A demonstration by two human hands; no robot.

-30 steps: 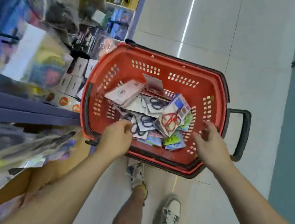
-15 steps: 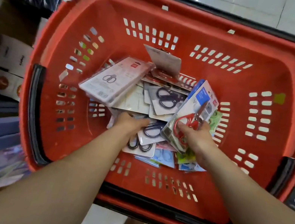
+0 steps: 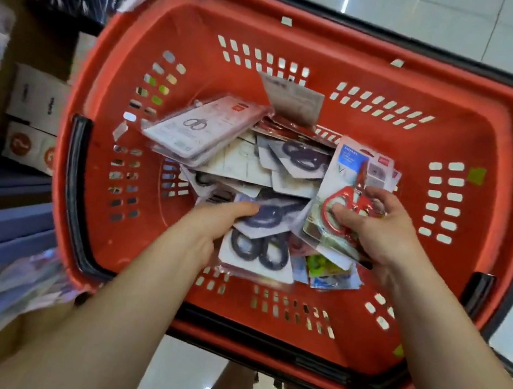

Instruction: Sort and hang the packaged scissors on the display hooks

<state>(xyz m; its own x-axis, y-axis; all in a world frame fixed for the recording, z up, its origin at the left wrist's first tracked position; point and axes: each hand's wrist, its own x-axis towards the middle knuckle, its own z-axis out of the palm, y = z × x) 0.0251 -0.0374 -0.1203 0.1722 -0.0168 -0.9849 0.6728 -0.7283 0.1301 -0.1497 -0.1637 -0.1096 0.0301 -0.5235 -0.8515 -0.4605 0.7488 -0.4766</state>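
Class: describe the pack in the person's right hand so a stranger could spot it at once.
Start at the red basket. On the right of its pile the right hand grips a pack. It alone shows red-handled scissors; its neighbours show dark ones.

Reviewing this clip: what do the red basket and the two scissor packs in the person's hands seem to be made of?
Red basket: moulded plastic, matt, with slotted walls. Red-handled scissors pack in the right hand: printed card under a clear glossy blister, judging by glare. Black-handled scissors pack gripped by the left hand: likely the same, though blurred.
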